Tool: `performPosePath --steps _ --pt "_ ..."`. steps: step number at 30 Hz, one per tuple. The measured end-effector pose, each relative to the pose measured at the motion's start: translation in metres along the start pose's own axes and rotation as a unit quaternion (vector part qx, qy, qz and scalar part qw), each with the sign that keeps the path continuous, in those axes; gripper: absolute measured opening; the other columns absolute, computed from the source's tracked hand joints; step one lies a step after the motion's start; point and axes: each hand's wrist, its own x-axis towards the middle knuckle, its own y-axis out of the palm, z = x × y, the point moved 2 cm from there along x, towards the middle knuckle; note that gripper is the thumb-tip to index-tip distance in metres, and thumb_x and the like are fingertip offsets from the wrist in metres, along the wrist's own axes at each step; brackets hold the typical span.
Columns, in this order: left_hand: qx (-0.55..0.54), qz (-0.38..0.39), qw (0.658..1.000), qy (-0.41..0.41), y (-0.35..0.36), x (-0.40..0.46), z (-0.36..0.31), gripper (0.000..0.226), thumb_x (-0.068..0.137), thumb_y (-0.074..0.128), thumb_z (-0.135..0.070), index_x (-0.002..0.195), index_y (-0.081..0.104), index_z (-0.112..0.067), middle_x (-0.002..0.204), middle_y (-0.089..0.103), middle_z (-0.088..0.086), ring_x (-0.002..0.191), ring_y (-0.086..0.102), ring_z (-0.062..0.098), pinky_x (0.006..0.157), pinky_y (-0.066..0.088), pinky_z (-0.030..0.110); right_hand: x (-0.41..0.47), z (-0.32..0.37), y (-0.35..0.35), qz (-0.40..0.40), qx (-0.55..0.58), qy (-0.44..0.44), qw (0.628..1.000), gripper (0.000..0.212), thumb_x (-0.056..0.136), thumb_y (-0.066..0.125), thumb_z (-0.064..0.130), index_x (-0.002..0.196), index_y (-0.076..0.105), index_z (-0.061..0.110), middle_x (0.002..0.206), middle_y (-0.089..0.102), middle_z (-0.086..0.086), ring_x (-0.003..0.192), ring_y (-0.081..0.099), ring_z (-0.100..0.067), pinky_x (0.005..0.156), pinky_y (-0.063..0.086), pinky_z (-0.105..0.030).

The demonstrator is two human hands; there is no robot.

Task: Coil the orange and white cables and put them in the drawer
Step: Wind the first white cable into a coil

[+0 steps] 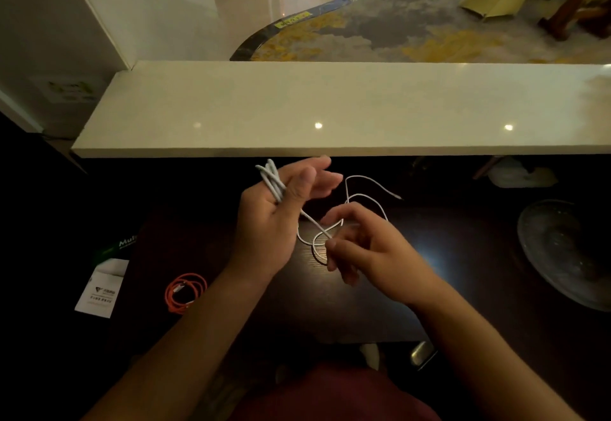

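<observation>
Centre frame, the left hand [281, 219] holds white cable [360, 196] loops wound round its fingers as a spool; the right hand [360, 248] pinches the strand to feed more. The coiled orange cable [185, 293] lies lower left on the table [463, 255].

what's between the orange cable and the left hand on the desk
Nothing: in the head view only bare dark desk separates the coiled orange cable from the left hand, which holds white cable loops.
</observation>
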Motion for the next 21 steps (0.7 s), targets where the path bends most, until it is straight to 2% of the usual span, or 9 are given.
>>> performPosePath --steps 2,5,7,10,13,15,18,21 --pt "0.080 0.029 0.996 0.005 0.002 -0.001 0.012 0.023 0.102 0.050 -0.028 0.114 0.069 -0.024 0.108 0.077 0.001 0.108 0.072 0.014 0.095 0.057 0.035 -0.008 0.012 -0.001 -0.010 -0.049 -0.024 0.998 0.016 0.098 0.060 0.002 0.106 0.062 0.015 0.079 0.072 -0.010 0.060 0.064 -0.026 0.055 0.051 -0.044" --pt "0.106 0.053 0.993 -0.002 0.007 -0.008 0.026 0.022 0.104 0.052 -0.021 0.114 0.071 -0.017 0.105 0.077 0.002 0.105 0.073 0.014 0.094 0.057 0.034 -0.017 0.032 -0.007 0.020 -0.142 -0.043 0.989 0.009 0.097 0.066 0.012 0.099 0.070 0.020 0.085 0.074 -0.004 0.072 0.071 -0.023 0.065 0.057 -0.042" --pt "0.076 0.047 0.996 -0.029 0.015 -0.012 0.030 0.025 0.103 0.052 -0.024 0.114 0.071 -0.012 0.104 0.078 0.005 0.103 0.074 0.018 0.092 0.057 0.035 -0.020 0.038 -0.008 0.081 -0.192 -0.036 0.977 0.007 0.093 0.072 0.025 0.100 0.070 0.024 0.089 0.073 -0.002 0.077 0.068 -0.022 0.072 0.057 -0.044" --pt "-0.068 -0.010 0.991 -0.115 0.021 -0.007 0.025 0.038 0.099 0.049 -0.035 0.116 0.067 -0.007 0.099 0.078 0.015 0.098 0.076 0.028 0.086 0.059 0.035 -0.020 0.035 -0.004 0.140 -0.240 -0.018 0.960 0.023 0.084 0.079 0.035 0.100 0.065 0.029 0.089 0.069 0.000 0.076 0.065 -0.018 0.075 0.055 -0.048" --pt "-0.183 -0.080 0.972 -0.128 0.012 0.006 0.016 0.042 0.095 0.049 -0.038 0.121 0.062 -0.008 0.102 0.077 0.018 0.100 0.074 0.034 0.084 0.059 0.037 -0.019 0.030 -0.001 0.167 -0.240 -0.019 0.956 0.016 0.084 0.075 0.016 0.096 0.068 0.025 0.082 0.069 -0.004 0.070 0.063 -0.022 0.071 0.054 -0.049" --pt "-0.192 -0.087 0.971 -0.114 0.006 0.010 0.011 0.041 0.094 0.050 -0.038 0.121 0.063 -0.011 0.104 0.077 0.018 0.102 0.074 0.034 0.085 0.059 0.036 -0.022 0.033 0.003 0.177 -0.188 -0.019 0.966 0.020 0.089 0.066 0.003 0.096 0.073 0.020 0.080 0.073 -0.007 0.069 0.067 -0.025 0.070 0.057 -0.048" --pt "-0.101 -0.025 0.990 -0.098 0.007 0.000 0.011 0.034 0.093 0.054 -0.035 0.113 0.070 -0.014 0.098 0.079 0.010 0.097 0.076 0.027 0.083 0.059 0.030 -0.020 0.042 -0.001 0.091 -0.079 -0.033 0.992 0.022 0.097 0.056 0.001 0.098 0.075 0.013 0.078 0.075 -0.013 0.064 0.064 -0.021 0.064 0.053 -0.043" --pt "0.027 0.047 0.997 -0.056 0.006 -0.014 0.019 0.023 0.099 0.055 -0.029 0.104 0.075 -0.019 0.090 0.079 -0.003 0.091 0.075 0.011 0.080 0.054 0.019 -0.016 0.049 -0.015 -0.013 -0.022 -0.066 0.997 0.020 0.099 0.055 0.004 0.099 0.074 0.008 0.074 0.073 -0.015 0.061 0.063 -0.022 0.059 0.051 -0.035"
